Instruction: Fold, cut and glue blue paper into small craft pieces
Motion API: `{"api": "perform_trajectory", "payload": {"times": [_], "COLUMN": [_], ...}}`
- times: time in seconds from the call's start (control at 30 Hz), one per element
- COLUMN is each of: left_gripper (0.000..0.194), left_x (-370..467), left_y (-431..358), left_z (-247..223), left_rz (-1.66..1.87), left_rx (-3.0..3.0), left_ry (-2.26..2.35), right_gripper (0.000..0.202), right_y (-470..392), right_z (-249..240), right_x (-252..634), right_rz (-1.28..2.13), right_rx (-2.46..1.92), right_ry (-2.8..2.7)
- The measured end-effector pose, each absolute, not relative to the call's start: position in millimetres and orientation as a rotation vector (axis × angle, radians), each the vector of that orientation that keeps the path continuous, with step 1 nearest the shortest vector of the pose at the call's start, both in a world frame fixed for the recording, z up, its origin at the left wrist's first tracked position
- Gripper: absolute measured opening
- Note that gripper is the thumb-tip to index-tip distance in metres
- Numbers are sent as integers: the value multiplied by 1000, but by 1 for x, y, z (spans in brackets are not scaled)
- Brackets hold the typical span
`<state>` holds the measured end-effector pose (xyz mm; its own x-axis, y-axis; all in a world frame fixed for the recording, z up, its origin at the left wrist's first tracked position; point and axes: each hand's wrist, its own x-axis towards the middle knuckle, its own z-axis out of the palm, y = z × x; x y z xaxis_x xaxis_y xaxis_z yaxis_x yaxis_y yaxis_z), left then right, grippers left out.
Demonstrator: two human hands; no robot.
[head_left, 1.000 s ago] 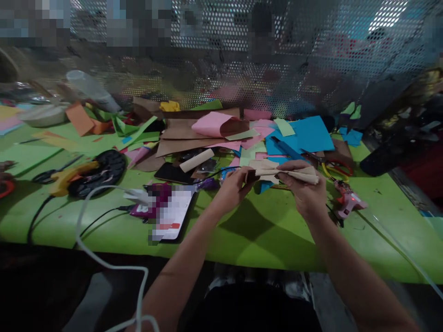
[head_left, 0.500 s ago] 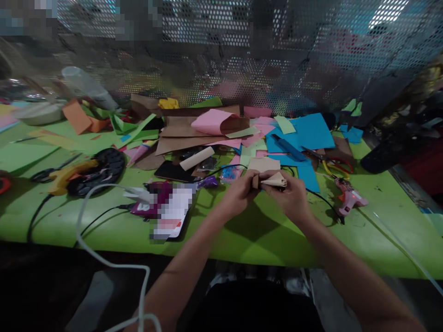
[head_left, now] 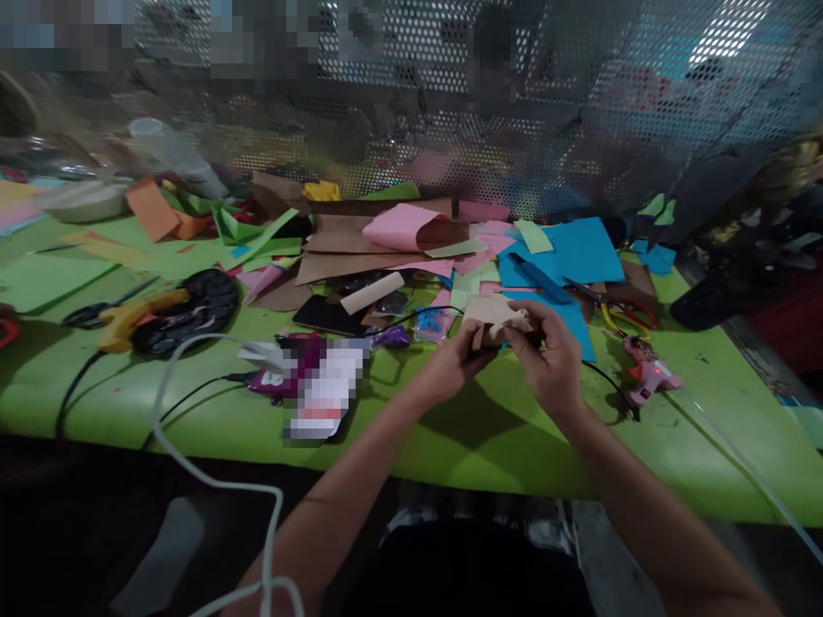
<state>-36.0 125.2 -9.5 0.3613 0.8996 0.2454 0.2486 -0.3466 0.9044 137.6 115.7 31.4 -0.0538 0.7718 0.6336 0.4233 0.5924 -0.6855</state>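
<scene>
Above the green tabletop, my left hand (head_left: 458,358) is closed on a small folded piece of brown paper (head_left: 483,336). My right hand (head_left: 551,347) pinches a crumpled beige piece of paper (head_left: 513,320) right beside it, and the two pieces appear to touch. Just behind my fingers is a flat beige sheet (head_left: 482,308); whether it is part of what I hold, I cannot tell. A rolled beige paper tube (head_left: 373,292) lies to the left. Blue paper (head_left: 572,253) is spread beyond my right hand.
A pink glue gun (head_left: 649,377) and yellow-and-red-handled pliers (head_left: 617,313) lie to the right. On the left are a phone (head_left: 327,390), a purple glue gun (head_left: 286,368), a yellow tool (head_left: 132,321) and a white cable (head_left: 219,484). A perforated metal screen (head_left: 411,111) rises behind the paper pile.
My right hand has lifted slightly and its fingers have shifted on the beige paper, which has turned from a pointed roll facing right. My left hand stays around the brown piece.
</scene>
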Motion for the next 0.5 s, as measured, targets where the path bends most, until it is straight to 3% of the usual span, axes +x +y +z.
{"api": "perform_trajectory", "payload": {"times": [0.17, 0.33, 0.5], "left_gripper": [19, 25, 24], "left_x": [-35, -37, -41], "left_y": [125, 126, 128], "left_z": [-9, -16, -20], "left_rz": [1011, 1026, 1046], "left_rx": [1832, 1790, 1758], "left_ry": [972, 963, 993], "right_gripper": [6, 25, 30], "right_y": [116, 112, 108], "right_z": [25, 32, 37], "right_x": [140, 142, 140], "right_rz": [207, 65, -55], "right_rx": [-1045, -952, -916], "right_ry": [-1729, -1971, -2158]}}
